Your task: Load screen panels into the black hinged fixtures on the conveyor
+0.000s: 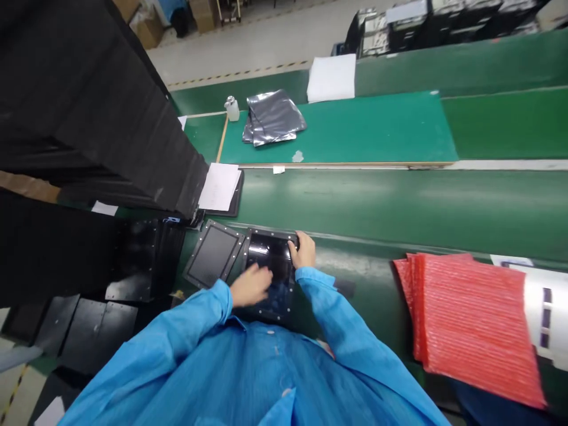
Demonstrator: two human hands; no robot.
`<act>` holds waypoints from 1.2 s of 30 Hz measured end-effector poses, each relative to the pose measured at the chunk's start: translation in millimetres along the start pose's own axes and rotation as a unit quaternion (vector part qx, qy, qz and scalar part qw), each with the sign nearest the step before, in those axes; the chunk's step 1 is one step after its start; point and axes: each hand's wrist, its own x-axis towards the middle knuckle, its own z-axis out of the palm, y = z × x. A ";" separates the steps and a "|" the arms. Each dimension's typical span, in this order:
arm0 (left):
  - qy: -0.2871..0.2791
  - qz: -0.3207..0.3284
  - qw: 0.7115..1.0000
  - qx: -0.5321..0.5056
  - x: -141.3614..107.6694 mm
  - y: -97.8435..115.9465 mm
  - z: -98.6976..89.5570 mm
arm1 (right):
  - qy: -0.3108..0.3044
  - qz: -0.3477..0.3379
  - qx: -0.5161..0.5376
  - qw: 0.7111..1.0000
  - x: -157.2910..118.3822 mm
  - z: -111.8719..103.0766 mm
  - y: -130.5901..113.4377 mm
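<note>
A glossy black panel (pixel 274 255) with a metal frame and small bright dots along its border lies on the green bench in front of me. My right hand (pixel 304 251) grips its upper right edge, thumb on the front face. Over the panel's lower left part is my left hand (pixel 252 286), its fingers smeared by motion; whether they touch the surface I cannot tell. Just to the left lies a second framed panel (pixel 215 254), matte dark grey, tilted and close against the glossy one.
Tall black stacks (pixel 89 106) rise at my left, with dark panels (pixel 131 260) below. White papers (pixel 219 186) rest on a black object. Silver bags (pixel 275 118) and a small bottle (pixel 231 109) stand farther back. Red bubble-wrap bags (pixel 479 325) lie at right beside a white roll (pixel 550 313).
</note>
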 end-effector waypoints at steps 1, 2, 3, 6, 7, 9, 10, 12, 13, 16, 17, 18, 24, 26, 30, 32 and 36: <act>-0.021 0.096 0.995 0.025 -16.4 4.4 14.4 | -0.010 -0.051 -0.025 0.998 0.1 -0.7 -4.4; -0.032 0.165 0.985 0.043 -30.8 6.4 27.9 | -0.032 -0.103 -0.043 0.993 -0.3 -0.5 -8.6; -0.030 0.204 0.977 0.057 -42.1 6.3 39.4 | -0.063 -0.153 -0.056 0.985 -1.1 0.6 -12.2; -0.002 0.230 0.970 0.073 -55.4 0.8 58.3 | -0.159 -0.246 -0.083 0.952 -5.4 7.3 -17.6; 0.006 0.231 0.970 0.069 -54.6 -0.6 60.5 | -0.180 -0.256 -0.093 0.945 -6.8 9.4 -17.5; 0.015 0.237 0.970 0.054 -49.2 -0.8 61.9 | -0.193 -0.254 -0.117 0.940 -8.0 12.1 -16.3; 0.018 0.237 0.970 0.045 -46.1 0.3 61.8 | -0.189 -0.248 -0.131 0.941 -7.5 12.6 -15.9; 0.015 0.235 0.971 0.031 -41.3 2.6 59.8 | -0.177 -0.232 -0.158 0.944 -5.1 12.1 -18.3; 0.009 0.237 0.971 0.023 -40.5 2.5 57.3 | -0.173 -0.222 -0.169 0.945 -4.3 11.3 -21.6; 0.008 0.229 0.973 -0.013 -48.4 -11.9 39.3 | -0.176 -0.187 -0.176 0.950 -11.4 6.8 -39.0; 0.027 0.179 0.983 -0.028 -54.2 -23.1 29.6 | -0.173 -0.169 -0.168 0.956 -19.3 5.1 -46.1; 0.064 0.082 0.993 -0.050 -61.0 -37.1 19.0 | -0.165 -0.147 -0.155 0.963 -30.6 3.9 -53.2; 0.243 -0.474 0.831 -0.162 -88.3 -109.3 -15.0 | -0.156 0.065 0.019 0.985 -127.1 8.3 -86.7; 0.239 -0.492 0.814 -0.195 -85.7 -108.5 -11.6 | -0.156 0.153 0.087 0.972 -142.9 10.5 -93.8; 0.235 -0.498 0.791 -0.265 -86.0 -97.0 -13.5 | -0.139 0.246 0.171 0.944 -136.8 11.1 -100.2; 0.233 -0.469 0.797 -0.301 -93.4 -91.1 -20.1 | -0.150 0.254 0.194 0.936 -127.8 9.4 -102.3; 0.154 -0.265 0.862 -0.404 -100.4 -57.1 -21.8 | -0.219 0.267 0.233 0.909 -117.6 5.9 -113.2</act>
